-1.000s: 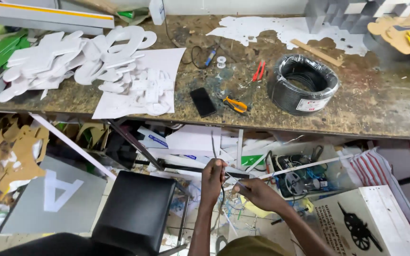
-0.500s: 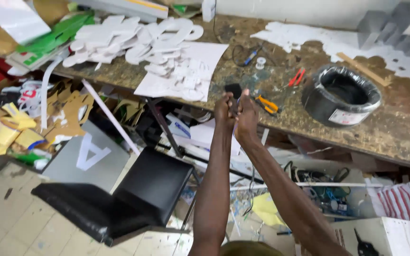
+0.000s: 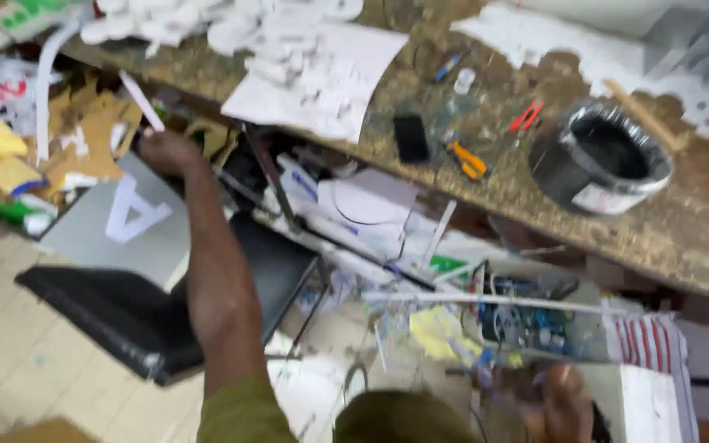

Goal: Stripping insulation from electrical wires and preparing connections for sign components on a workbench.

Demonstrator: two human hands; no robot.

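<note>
Our left hand (image 3: 166,152) reaching out under the bench edge, closed around a thin white strip (image 3: 141,100), our right hand (image 3: 564,402) low and blurred, its grip impossible to tell, one grey sign (image 3: 116,221) with a white letter just beside the left hand, one black wire coil (image 3: 601,160) with a white label on the bench (image 3: 699,238), one black chair (image 3: 149,320)

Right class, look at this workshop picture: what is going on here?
A person stretches the left hand out toward the clutter of card scraps under the worktop, above a black chair. The right hand is low by the wiring and blurred. On the worktop lie a black coil, orange pliers and white cut-outs.
</note>
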